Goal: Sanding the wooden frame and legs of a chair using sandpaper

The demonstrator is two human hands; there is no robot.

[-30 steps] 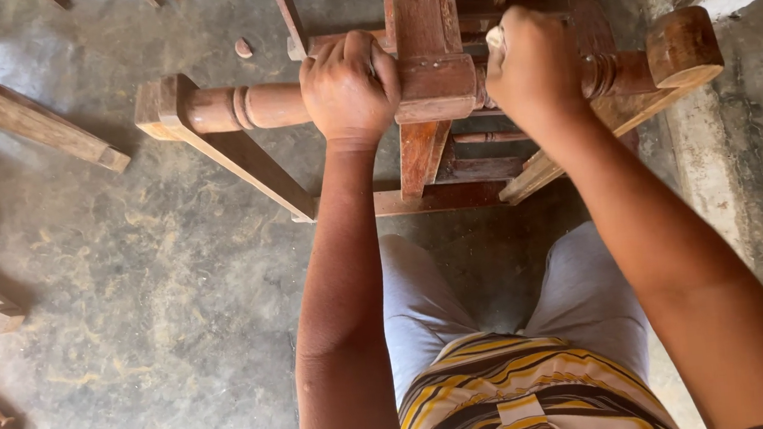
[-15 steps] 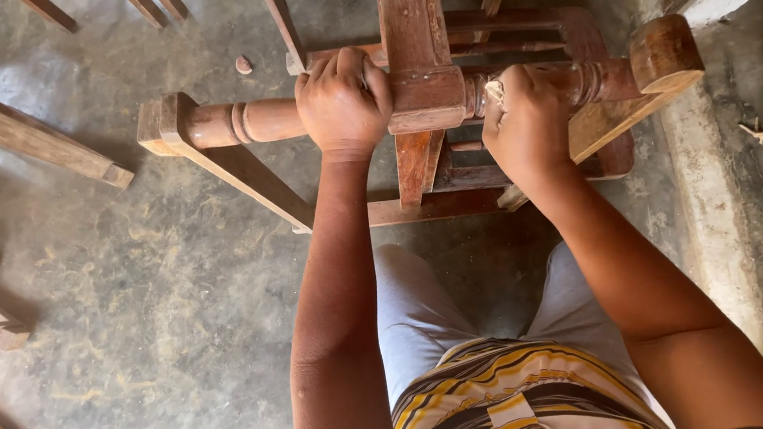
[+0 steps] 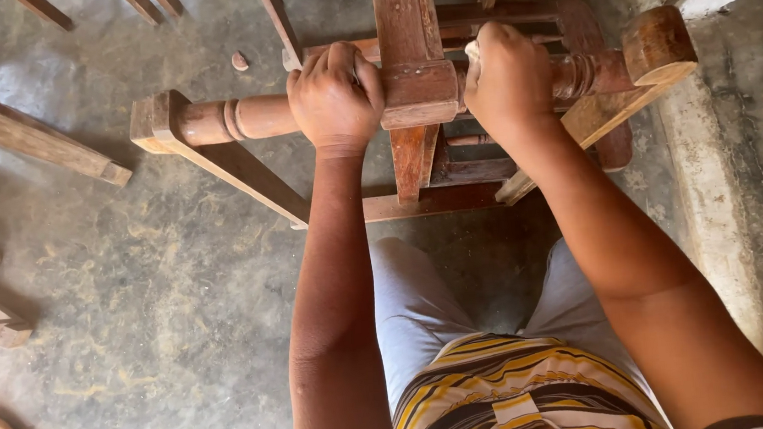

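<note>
Dusty concrete floor (image 3: 149, 290) strewn with shavings beneath wooden frame (image 3: 417, 92).

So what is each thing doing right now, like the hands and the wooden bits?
left hand: closed around the turned wooden rail, gripping it
right hand: closed, pressing a small pale pad on the rail
turned wooden rail: lying level, joined to the wooden frame
wooden frame: standing on the dusty floor
floor: strewn with wood shavings
</note>
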